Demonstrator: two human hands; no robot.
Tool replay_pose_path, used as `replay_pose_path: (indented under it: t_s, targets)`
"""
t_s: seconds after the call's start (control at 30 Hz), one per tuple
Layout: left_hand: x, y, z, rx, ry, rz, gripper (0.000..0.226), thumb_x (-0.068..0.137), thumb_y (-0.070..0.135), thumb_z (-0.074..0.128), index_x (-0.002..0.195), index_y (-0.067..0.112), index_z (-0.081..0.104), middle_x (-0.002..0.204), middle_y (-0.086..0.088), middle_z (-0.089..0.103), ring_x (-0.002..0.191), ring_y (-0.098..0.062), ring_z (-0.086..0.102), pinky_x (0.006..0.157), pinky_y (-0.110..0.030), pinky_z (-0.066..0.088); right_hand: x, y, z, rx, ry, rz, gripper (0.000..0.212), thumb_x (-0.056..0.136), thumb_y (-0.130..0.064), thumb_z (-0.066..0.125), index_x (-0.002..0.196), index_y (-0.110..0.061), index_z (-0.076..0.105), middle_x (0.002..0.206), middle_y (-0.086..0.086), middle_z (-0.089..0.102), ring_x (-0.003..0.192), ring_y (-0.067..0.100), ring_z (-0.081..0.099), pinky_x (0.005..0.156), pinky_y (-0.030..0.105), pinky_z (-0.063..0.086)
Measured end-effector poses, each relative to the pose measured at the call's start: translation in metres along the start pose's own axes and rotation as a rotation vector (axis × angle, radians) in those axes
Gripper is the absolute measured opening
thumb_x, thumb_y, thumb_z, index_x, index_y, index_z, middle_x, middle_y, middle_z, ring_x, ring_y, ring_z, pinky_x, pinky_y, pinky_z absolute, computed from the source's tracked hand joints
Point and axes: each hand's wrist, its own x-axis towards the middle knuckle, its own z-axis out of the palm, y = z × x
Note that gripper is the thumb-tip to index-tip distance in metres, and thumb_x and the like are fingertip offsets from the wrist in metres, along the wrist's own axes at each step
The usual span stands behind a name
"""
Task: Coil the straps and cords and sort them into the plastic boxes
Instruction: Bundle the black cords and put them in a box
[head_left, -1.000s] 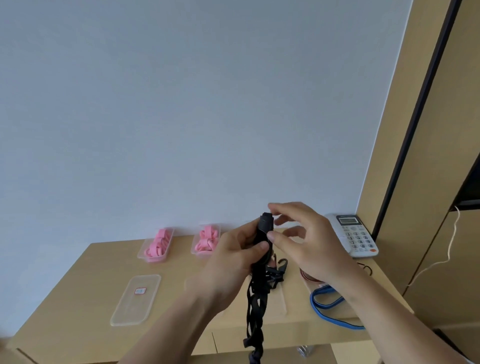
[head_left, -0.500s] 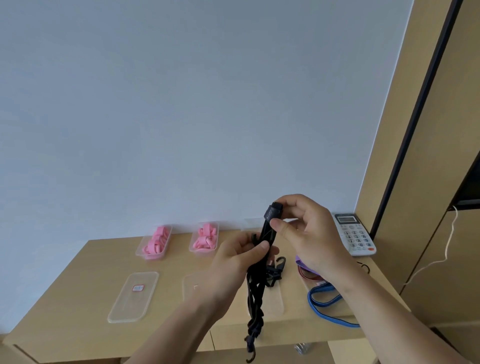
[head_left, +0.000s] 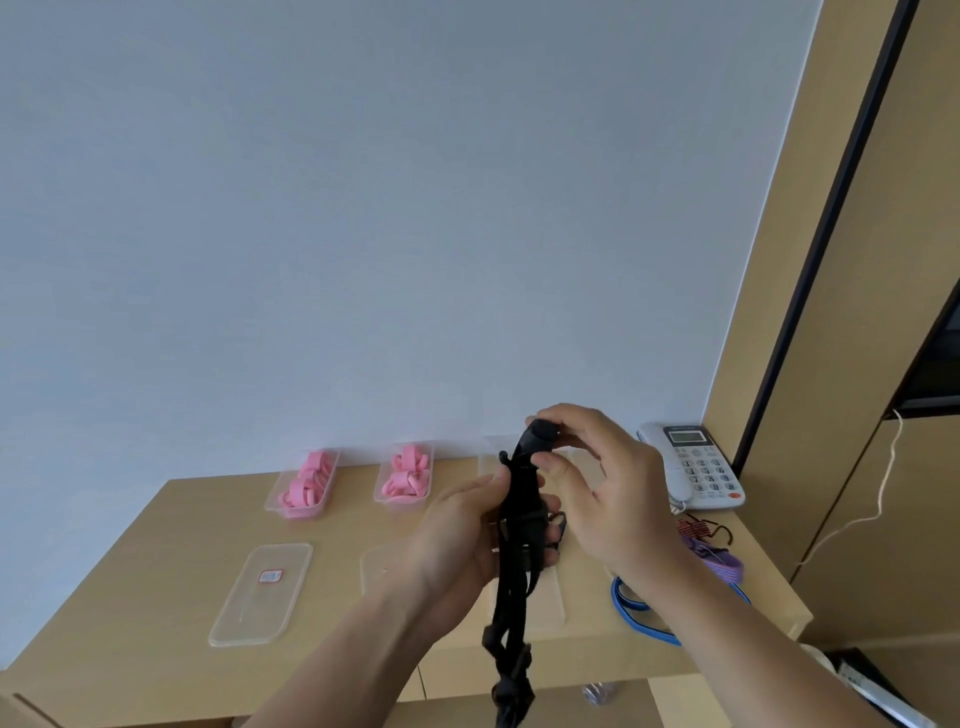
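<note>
Fingers (head_left: 571, 415) of the right hand (head_left: 613, 499) curl over the top end of the black strap (head_left: 514, 587), thumb and forefinger pinching its small rolled head. The left hand (head_left: 462, 540) has its fingers wrapped round the bundle just below, thumb on the near side. Both hands are gripping it, held up over the middle of the desk (head_left: 156, 571) toward the near edge. The long tail drops past that edge and out of view at the bottom.

That tail is the worry. Several strands hang loose with lumps of hardware on them, and if it gets drawn up quickly one could catch under the desk's near edge and jerk the roll apart. The roll itself is tiny, so if that pinch eases it will likely spring open. There is also a clip sticking out beside the left fingertips, and it could snag a strand mid-wrap.

Look at the landing zone too. A plastic box (head_left: 270, 501) and a second box (head_left: 378, 496) on the far edge are already full of pink coils. A fat, uneven bundle may not sit down in a box. A swinging tail could also sweep the lid (head_left: 262, 592) off the near edge, or drag the blue strap (head_left: 631, 603) lying by the near right corner.
</note>
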Motion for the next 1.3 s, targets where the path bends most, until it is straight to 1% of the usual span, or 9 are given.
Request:
replay_pose_path:
  t_s: [0.13,0.27,0.47,0.63,0.73,0.9,1.03,1.17,1.3]
  targets:
    - [0.003,0.007,-0.001,-0.161,-0.058,0.000,0.040,0.104,0.039,0.053,0.105,0.010,0.080,0.100,-0.011,0.075,0.086,-0.028,0.073,0.076,-0.049,0.062,-0.016,0.004,0.007,-0.112,-0.004,-0.224,0.028,0.077,0.009,0.078,0.102,-0.001,0.074,0.108,0.005,0.073,0.100,0.021,0.069,0.087,0.034,0.054]
    - [0.005,0.016,-0.009,-0.155,-0.112,0.059,0.021,0.101,0.021,0.061,0.106,0.006,0.074,0.097,-0.013,0.070,0.084,-0.027,0.071,0.069,-0.040,0.059,-0.029,0.004,0.006,-0.125,-0.136,-0.269,0.028,0.075,0.009,0.077,0.099,-0.004,0.077,0.120,0.005,0.070,0.110,0.020,0.065,0.091,0.033,0.053]
    - [0.007,0.018,-0.015,0.034,-0.143,0.138,0.025,0.106,0.012,0.051,0.119,0.001,0.069,0.106,-0.014,0.070,0.093,-0.027,0.068,0.080,-0.037,0.058,-0.016,-0.008,0.001,0.000,-0.084,0.076,0.035,0.074,-0.017,0.086,0.108,-0.018,0.075,0.111,-0.009,0.069,0.105,0.010,0.064,0.086,0.031,0.053]
    - [0.002,0.020,-0.010,0.112,-0.194,0.139,0.040,0.100,0.015,0.056,0.139,0.007,0.057,0.127,-0.020,0.068,0.117,-0.030,0.068,0.095,-0.045,0.055,-0.001,-0.003,-0.007,0.385,-0.482,0.503,0.050,0.078,-0.013,0.081,0.124,-0.024,0.065,0.119,-0.005,0.070,0.114,0.012,0.063,0.092,0.031,0.054]
    - [0.001,0.017,-0.010,0.009,-0.195,0.094,0.058,0.099,0.017,0.060,0.152,0.006,0.038,0.136,-0.023,0.065,0.126,-0.036,0.064,0.100,-0.048,0.051,-0.002,-0.002,-0.006,0.524,-0.423,0.534,0.047,0.073,-0.009,0.081,0.117,-0.017,0.067,0.112,0.004,0.074,0.107,0.020,0.069,0.090,0.032,0.055]
    - [-0.006,0.013,-0.010,0.046,-0.194,0.010,0.047,0.108,0.037,0.043,0.130,0.001,0.063,0.102,-0.026,0.068,0.081,-0.031,0.064,0.073,-0.036,0.052,0.000,-0.002,-0.002,0.673,-0.271,0.563,0.035,0.076,-0.005,0.078,0.108,-0.016,0.069,0.108,0.011,0.072,0.065,0.044,0.064,0.059,0.046,0.054]
    - [-0.013,0.002,-0.013,0.179,-0.183,-0.045,0.036,0.108,0.028,0.042,0.104,0.008,0.073,0.095,-0.019,0.071,0.073,-0.026,0.062,0.067,-0.034,0.050,0.008,-0.002,-0.006,0.476,-0.187,0.473,0.039,0.074,-0.008,0.076,0.107,-0.029,0.071,0.110,0.000,0.075,0.102,0.022,0.070,0.081,0.052,0.057]
    - [-0.012,0.001,-0.011,0.203,-0.085,-0.058,0.035,0.106,0.029,0.047,0.096,0.007,0.072,0.081,-0.017,0.068,0.078,-0.029,0.062,0.064,-0.034,0.047,0.004,-0.004,-0.002,0.385,-0.163,0.373,0.042,0.075,-0.004,0.075,0.111,-0.025,0.067,0.111,-0.003,0.074,0.104,0.022,0.068,0.077,0.046,0.059]
    - [-0.012,-0.004,-0.006,-0.041,0.019,-0.136,0.040,0.104,0.023,0.053,0.081,0.005,0.080,0.064,-0.014,0.057,0.068,-0.033,0.063,0.096,-0.052,0.057,-0.001,-0.007,0.001,0.322,-0.101,0.267,0.048,0.077,0.005,0.075,0.114,-0.023,0.064,0.108,-0.006,0.074,0.101,0.023,0.069,0.078,0.035,0.056]
